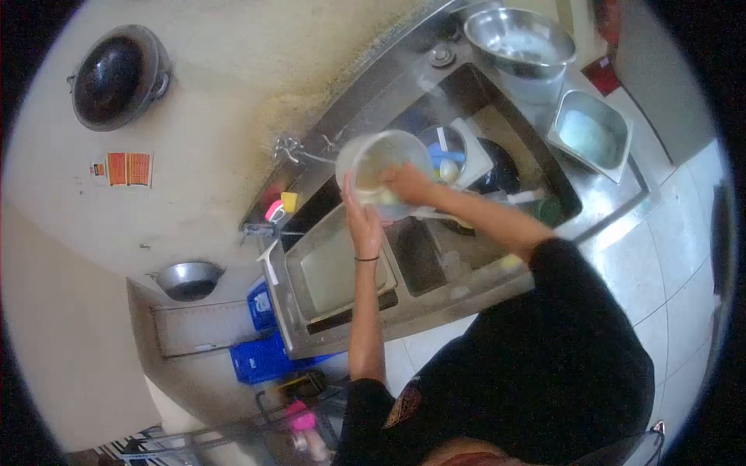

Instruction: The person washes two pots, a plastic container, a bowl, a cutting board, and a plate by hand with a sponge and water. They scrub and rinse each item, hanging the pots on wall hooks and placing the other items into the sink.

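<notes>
A whitish round tub [412, 144] is held up over the metal sink, its open mouth facing me. My left hand [361, 221], with a dark band at the wrist, grips the tub's lower left side. My right hand [408, 185] reaches into the tub's mouth, its fingers bent and blurred; whatever they hold is too unclear to name. Just right of the tub, a container with blue items [443, 155] sits in the sink beside a dark round pan [501, 167]. A rectangular pale tray [330, 268] lies in the left part of the sink.
Steel bowl [521, 39] and rectangular steel pan [590, 132] stand on the right counter. Faucet [289, 147] and yellow sponge [289, 202] are along the back edge. Woks [116, 78] hang on the wall. Blue crates [264, 357] stand at the lower left.
</notes>
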The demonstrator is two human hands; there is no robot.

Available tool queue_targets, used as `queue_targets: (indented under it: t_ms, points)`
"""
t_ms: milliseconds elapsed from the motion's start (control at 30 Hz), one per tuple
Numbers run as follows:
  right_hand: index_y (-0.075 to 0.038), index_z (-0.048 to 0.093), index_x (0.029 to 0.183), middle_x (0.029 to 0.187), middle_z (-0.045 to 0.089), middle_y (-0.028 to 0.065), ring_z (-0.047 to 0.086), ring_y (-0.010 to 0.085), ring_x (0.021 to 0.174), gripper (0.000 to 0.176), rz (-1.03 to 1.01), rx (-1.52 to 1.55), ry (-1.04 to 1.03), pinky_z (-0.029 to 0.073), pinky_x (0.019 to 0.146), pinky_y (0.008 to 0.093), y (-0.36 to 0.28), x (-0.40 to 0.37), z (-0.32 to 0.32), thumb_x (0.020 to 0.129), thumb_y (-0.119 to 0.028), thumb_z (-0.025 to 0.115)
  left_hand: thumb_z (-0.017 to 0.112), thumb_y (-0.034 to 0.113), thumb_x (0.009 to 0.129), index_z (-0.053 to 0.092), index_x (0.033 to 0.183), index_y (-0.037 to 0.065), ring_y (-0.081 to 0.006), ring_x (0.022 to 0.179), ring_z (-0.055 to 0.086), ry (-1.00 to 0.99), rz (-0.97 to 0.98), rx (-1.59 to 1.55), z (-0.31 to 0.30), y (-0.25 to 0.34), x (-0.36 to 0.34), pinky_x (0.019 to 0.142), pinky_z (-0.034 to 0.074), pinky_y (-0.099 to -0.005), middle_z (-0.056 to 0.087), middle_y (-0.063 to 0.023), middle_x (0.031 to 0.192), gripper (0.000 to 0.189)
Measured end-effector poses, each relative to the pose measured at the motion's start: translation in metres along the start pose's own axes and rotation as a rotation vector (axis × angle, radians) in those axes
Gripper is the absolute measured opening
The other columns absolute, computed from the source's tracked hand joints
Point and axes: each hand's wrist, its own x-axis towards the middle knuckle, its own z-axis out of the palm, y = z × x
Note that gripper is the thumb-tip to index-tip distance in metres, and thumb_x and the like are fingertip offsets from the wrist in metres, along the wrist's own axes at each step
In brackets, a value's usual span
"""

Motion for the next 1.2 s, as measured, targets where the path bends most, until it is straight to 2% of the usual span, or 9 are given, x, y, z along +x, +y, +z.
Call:
queue_targets:
  t_ms: [100,200,433,467,567,667,800,1033,1200]
  points:
    - [-0.001,0.061,0.093,0.115,0.047,0.0210,0.047,0.0280,0.107,0.025,-0.226,-0.705,-0.121,0.036,0.087,0.0445,0.009,-0.006,0.000,0.074,-0.012,0.049,0.036,0.000,0.073,0.026,0.129,0.002,-0.0404,0.123,0.021,0.036,0.439,0.559,0.011,-0.031,-0.002,0.104,0.011,-0.0442,0.030,-0.0184,0.131,0.057]
    - [0.000,0.058,0.095,0.106,0.053,0.0175,0.054,0.0281,0.090,0.024,0.650,-0.370,-0.454,0.044,0.074,0.0372,-0.022,-0.002,0.030,0.076,-0.009,0.047,0.035,-0.001,0.074,0.026,0.129,0.003,-0.0387,0.122,0.024,0.039,0.422,0.564,0.016,-0.050,-0.003,0.101,0.019,-0.0415,0.029,-0.0186,0.132,0.056]
    - [0.003,0.051,0.105,0.097,0.057,0.0214,0.059,0.0317,0.080,0.030,-0.142,-0.158,0.377,0.049,0.067,0.0387,0.005,-0.035,0.069,0.076,-0.002,0.044,0.029,-0.006,0.073,0.011,0.134,0.018,-0.0313,0.105,0.047,0.038,0.084,0.208,0.009,-0.035,-0.025,0.074,0.050,-0.0363,0.027,-0.0164,0.132,0.068]
    - [0.003,0.052,0.103,0.095,0.057,0.0222,0.059,0.0342,0.079,0.029,-0.023,-0.016,-0.289,0.049,0.066,0.0404,0.011,-0.051,0.040,0.075,-0.002,0.045,0.029,-0.006,0.072,0.009,0.134,0.019,-0.0330,0.101,0.049,-0.005,-0.092,0.038,0.008,-0.021,-0.030,0.065,0.055,-0.0366,0.025,-0.0163,0.132,0.070]
    - [0.003,0.053,0.096,0.092,0.057,0.0235,0.059,0.0353,0.079,0.026,0.152,-0.257,-0.421,0.048,0.068,0.0421,0.028,-0.023,-0.002,0.072,-0.001,0.045,0.029,-0.005,0.072,0.009,0.134,0.022,-0.0363,0.096,0.051,0.042,-0.065,0.042,0.011,-0.041,-0.037,0.051,0.057,-0.0369,0.023,-0.0174,0.131,0.071]
    - [0.002,0.056,0.086,0.085,0.059,0.0226,0.060,0.0340,0.074,0.018,0.293,-0.255,0.378,0.048,0.067,0.0422,-0.007,-0.008,0.009,0.071,-0.002,0.047,0.029,-0.005,0.072,0.009,0.134,0.023,-0.0378,0.096,0.050,0.023,0.033,0.083,0.011,-0.074,-0.029,0.056,0.057,-0.0389,0.023,-0.0188,0.130,0.071]
    - [-0.002,0.058,0.089,0.088,0.058,0.0200,0.057,0.0337,0.082,0.020,-0.006,-0.245,-0.341,0.047,0.068,0.0407,-0.011,-0.044,0.050,0.072,-0.010,0.050,0.030,-0.004,0.072,0.008,0.134,0.024,-0.0381,0.095,0.051,-0.017,0.148,0.044,-0.005,-0.081,-0.029,0.056,0.056,-0.0405,0.024,-0.0199,0.129,0.071]
    - [-0.002,0.056,0.082,0.081,0.059,0.0172,0.059,0.0278,0.080,0.017,0.152,-0.473,0.116,0.048,0.067,0.0381,-0.016,-0.017,0.009,0.069,-0.011,0.051,0.031,-0.006,0.073,0.013,0.134,0.018,-0.0254,0.069,0.060,0.087,0.068,0.083,0.012,-0.051,-0.049,0.054,0.056,-0.0345,0.041,-0.0208,0.121,0.069]
    - [-0.009,0.058,0.104,0.091,0.059,0.0179,0.059,0.0293,0.086,0.031,-0.125,-0.163,-0.331,0.050,0.067,0.0349,0.025,-0.062,0.051,0.074,-0.010,0.050,0.031,-0.007,0.072,0.013,0.134,0.021,-0.0292,0.078,0.058,0.079,-0.067,0.124,-0.005,-0.049,-0.057,0.054,0.056,-0.0362,0.036,-0.0202,0.125,0.070]
